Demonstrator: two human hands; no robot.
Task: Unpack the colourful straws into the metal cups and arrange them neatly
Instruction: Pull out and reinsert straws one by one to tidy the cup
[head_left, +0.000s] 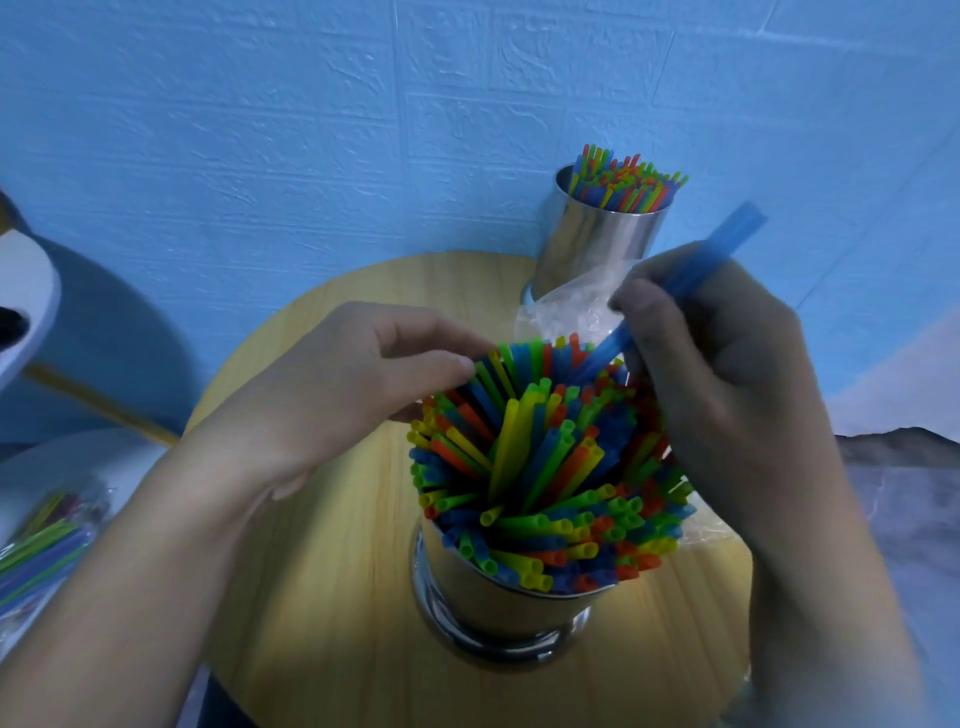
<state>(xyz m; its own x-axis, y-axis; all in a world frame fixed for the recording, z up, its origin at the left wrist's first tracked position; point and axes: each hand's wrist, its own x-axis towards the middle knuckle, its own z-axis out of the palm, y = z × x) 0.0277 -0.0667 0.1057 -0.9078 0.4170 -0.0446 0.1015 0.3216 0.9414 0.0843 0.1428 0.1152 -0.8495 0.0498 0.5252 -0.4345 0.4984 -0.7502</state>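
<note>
Pinching a blue plastic straw (727, 234) in our right hand (727, 374), we pinch colourful straws (545, 467) packing the near-edge shiny metal cup (493, 597) with our left hand (337, 384); the far-edge metal cup (597, 244) is full too.

Near cup (498, 597), far cup (597, 244): packed with straws (545, 467).

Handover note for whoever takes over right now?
Left hand: fingers on straw tops at the near cup's far rim; grip unclear.
Right hand: grips a blue straw, lower end among that cup's straws.
Done: near cup and far cup both hold many straws; clear bag between them.
Left: seat the blue straw, tidy; more wrapped straws lie at far left.
</note>
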